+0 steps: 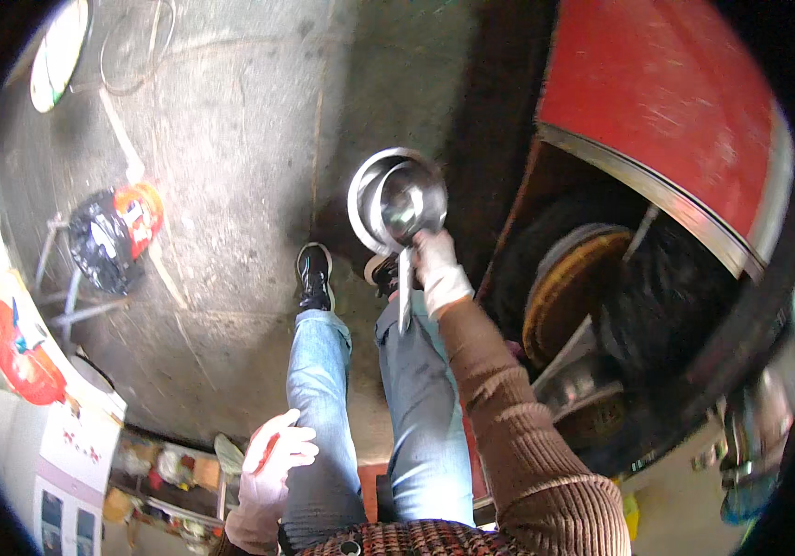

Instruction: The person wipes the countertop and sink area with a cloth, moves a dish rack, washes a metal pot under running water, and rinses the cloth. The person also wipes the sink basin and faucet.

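My right hand (440,269), in what looks like a pale glove, is closed on the near rim of a shiny metal bowl (360,199). Inside the bowl lies a metal ladle (405,296) with a round cup; its flat handle sticks out over the rim toward me, beside my fingers. Whether my fingers also pinch the ladle cannot be made out. The bowl is held above the floor, past my knees and over my right shoe. My left hand (277,449), also pale-covered, hangs by my left thigh, fingers loosely bent and apart, with nothing in it.
At the right stands a red-topped cabinet (657,102) with a round woven tray (573,287) and black plastic (652,310) underneath. A black bag (101,241) and an orange-red item (140,215) rest on a stand at left. A red basin (25,357) sits nearer, above a white cabinet (68,463).
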A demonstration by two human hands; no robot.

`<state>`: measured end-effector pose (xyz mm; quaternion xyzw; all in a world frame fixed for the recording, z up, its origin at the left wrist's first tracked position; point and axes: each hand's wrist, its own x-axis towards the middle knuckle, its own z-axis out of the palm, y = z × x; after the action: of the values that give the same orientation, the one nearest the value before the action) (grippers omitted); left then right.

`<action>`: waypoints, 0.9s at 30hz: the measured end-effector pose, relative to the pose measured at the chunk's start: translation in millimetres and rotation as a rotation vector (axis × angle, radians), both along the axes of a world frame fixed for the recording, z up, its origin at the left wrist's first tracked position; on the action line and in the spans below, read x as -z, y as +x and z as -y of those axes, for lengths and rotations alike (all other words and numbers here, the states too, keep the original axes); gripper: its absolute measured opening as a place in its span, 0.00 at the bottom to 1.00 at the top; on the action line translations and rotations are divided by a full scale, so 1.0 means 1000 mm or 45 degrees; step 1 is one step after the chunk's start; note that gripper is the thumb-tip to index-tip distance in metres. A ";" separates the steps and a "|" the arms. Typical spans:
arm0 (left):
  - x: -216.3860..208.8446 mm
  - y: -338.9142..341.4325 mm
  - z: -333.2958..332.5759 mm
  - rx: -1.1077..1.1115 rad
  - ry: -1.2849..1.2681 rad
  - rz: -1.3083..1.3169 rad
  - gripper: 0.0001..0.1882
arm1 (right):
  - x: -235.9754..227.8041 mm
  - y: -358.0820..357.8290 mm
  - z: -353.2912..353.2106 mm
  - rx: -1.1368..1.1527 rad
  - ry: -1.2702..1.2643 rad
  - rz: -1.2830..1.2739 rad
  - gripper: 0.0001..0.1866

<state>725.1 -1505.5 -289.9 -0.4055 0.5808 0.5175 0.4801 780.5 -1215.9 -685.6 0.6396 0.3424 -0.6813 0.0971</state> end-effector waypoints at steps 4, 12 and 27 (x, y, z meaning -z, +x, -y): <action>-0.078 -0.018 -0.009 0.168 0.111 -0.247 0.24 | -0.150 0.025 0.029 -0.198 -0.182 -0.276 0.12; -0.190 -0.048 -0.010 0.717 0.508 -0.470 0.26 | -0.435 0.116 0.016 0.138 -0.086 -0.769 0.17; -0.384 0.229 -0.134 2.501 2.228 -2.239 0.41 | -0.678 0.522 0.286 0.994 0.729 0.028 0.10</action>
<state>953.8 -1371.3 94.1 -0.9182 -0.2256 -0.2424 -0.2172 1302.2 -1501.4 -7.1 0.7286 0.2496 -0.5383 -0.3421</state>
